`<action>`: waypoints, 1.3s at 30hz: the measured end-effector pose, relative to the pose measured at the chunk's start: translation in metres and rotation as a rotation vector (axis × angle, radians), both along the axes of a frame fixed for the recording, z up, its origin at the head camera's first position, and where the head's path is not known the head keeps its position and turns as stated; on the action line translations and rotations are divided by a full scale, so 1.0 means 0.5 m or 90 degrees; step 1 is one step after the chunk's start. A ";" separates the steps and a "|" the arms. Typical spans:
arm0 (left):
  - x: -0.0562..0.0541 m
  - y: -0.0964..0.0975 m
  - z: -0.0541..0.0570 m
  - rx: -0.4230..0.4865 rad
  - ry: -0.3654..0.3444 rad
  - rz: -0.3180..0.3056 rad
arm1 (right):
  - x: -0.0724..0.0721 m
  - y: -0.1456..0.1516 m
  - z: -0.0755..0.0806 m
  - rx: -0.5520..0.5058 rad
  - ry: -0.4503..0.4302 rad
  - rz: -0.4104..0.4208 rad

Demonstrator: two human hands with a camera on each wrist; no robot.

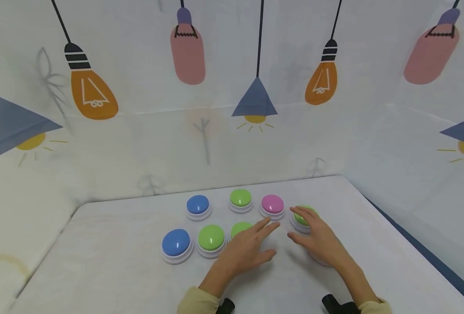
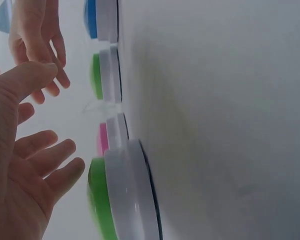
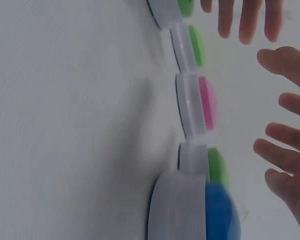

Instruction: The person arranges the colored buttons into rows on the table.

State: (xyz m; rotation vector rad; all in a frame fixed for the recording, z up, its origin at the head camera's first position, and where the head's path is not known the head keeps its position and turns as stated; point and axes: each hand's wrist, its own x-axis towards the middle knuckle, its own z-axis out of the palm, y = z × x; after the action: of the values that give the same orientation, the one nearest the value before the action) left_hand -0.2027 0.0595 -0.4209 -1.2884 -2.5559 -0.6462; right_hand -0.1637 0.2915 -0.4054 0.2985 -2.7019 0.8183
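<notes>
My left hand (image 1: 247, 248) and right hand (image 1: 323, 240) are spread loose, gripping nothing — left by a front green button (image 1: 240, 227), right by the back-right green button (image 1: 301, 220). Fingers partly hide both on the bench (image 1: 98, 261) — a blind push could slip off-center.

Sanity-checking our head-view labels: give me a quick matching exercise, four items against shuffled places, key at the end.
Items
1. pink button
2. left hand
3. right hand
4. rear blue button

Places, in the head view
A. partly hides the rear green button at the right end
B. back row, left end
C. partly hides the front green button third from left
D. back row, third from left

Pairs: 1-D, 2-C, 3-A, 4-B
</notes>
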 end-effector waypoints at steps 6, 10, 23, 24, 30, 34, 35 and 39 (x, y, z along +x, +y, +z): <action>-0.005 0.047 -0.010 -0.004 -0.035 -0.011 | 0.017 0.056 -0.012 -0.003 -0.045 -0.027; -0.004 0.078 -0.014 -0.015 -0.060 -0.021 | 0.035 0.095 -0.025 -0.006 -0.085 -0.059; 0.016 0.149 -0.020 -0.072 -0.128 -0.039 | 0.059 0.149 -0.046 -0.017 -0.183 -0.061; 0.018 0.153 -0.020 -0.078 -0.136 -0.041 | 0.060 0.152 -0.047 -0.019 -0.191 -0.057; 0.032 0.171 -0.019 -0.125 -0.153 -0.051 | 0.070 0.164 -0.052 -0.034 -0.236 -0.041; 0.038 0.182 -0.023 -0.154 -0.149 -0.055 | 0.074 0.169 -0.053 -0.037 -0.262 -0.045; 0.039 0.185 -0.024 -0.159 -0.145 -0.056 | 0.075 0.171 -0.053 -0.039 -0.265 -0.047; 0.042 0.194 -0.024 -0.167 -0.137 -0.056 | 0.076 0.175 -0.049 -0.035 -0.276 -0.055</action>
State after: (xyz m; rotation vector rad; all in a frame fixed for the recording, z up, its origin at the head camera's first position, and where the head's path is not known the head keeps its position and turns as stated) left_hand -0.1819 0.1563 -0.4330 -1.4937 -2.8498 -0.5024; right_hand -0.1257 0.3791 -0.4301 -0.0134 -3.0525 1.0298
